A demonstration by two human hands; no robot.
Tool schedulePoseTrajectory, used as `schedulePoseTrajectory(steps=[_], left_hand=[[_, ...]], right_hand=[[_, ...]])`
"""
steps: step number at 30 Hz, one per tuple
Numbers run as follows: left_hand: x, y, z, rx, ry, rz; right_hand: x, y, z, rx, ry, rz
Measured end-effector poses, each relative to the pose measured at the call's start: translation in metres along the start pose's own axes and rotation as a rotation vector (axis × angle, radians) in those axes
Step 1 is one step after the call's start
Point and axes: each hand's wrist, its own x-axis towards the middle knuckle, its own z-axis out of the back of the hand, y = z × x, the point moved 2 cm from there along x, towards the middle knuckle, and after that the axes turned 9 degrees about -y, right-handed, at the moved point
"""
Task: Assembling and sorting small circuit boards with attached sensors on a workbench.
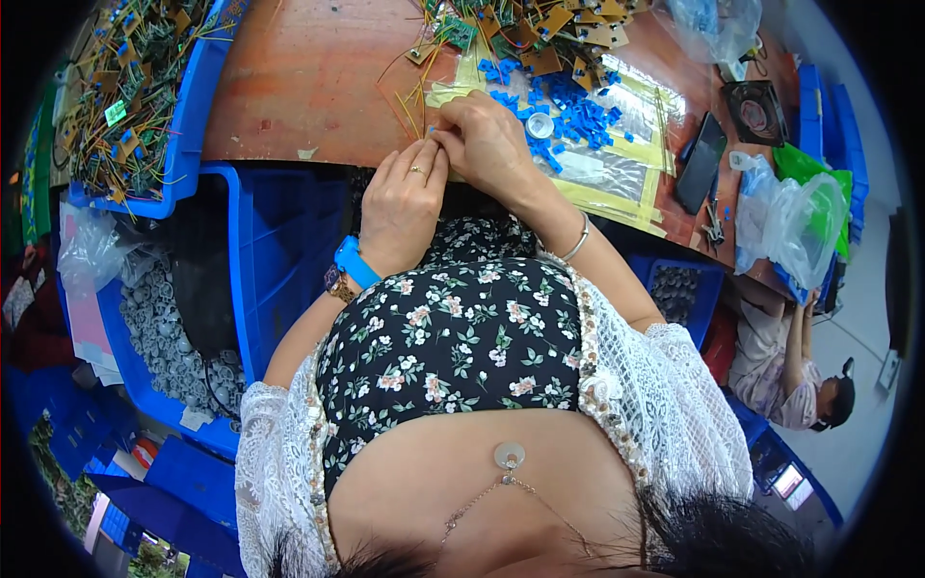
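My left hand (403, 202) and my right hand (487, 140) meet at the table's front edge, their fingertips pinched together. Thin yellow and red wires (412, 108) run across the table into the pinch of my left fingers. A speck of blue plastic (433, 131) shows at my right fingertips; most of it is hidden. Just right of my hands lie many loose blue plastic pieces (578, 118), with a white roll (540, 125) among them. Above them is a heap of small circuit boards with wires (549, 29).
A blue bin (198, 106) full of wired boards stands left. Below it, another blue bin (145, 380) holds grey parts. A dark phone (701, 164), a black fan (755, 111) and plastic bags (790, 217) lie at the table's right. Another person (785, 376) sits at far right.
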Motion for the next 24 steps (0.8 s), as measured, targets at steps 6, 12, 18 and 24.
schedulePoseTrajectory(steps=[6, 12, 18, 24], left_hand=[[-0.002, 0.001, -0.002, 0.034, 0.024, 0.000], [0.012, 0.032, 0.037, -0.106, -0.224, -0.006], [0.089, 0.164, 0.132, 0.579, -0.841, 0.080], [0.089, 0.127, 0.035, 0.054, -0.319, -0.075]], right_hand=[[0.001, 0.002, 0.000, -0.045, -0.001, 0.009], [0.012, -0.013, 0.021, -0.034, -0.309, 0.127], [0.024, -0.050, 0.020, -0.306, -0.325, 0.118], [0.013, -0.039, 0.009, -0.304, -0.199, 0.145]])
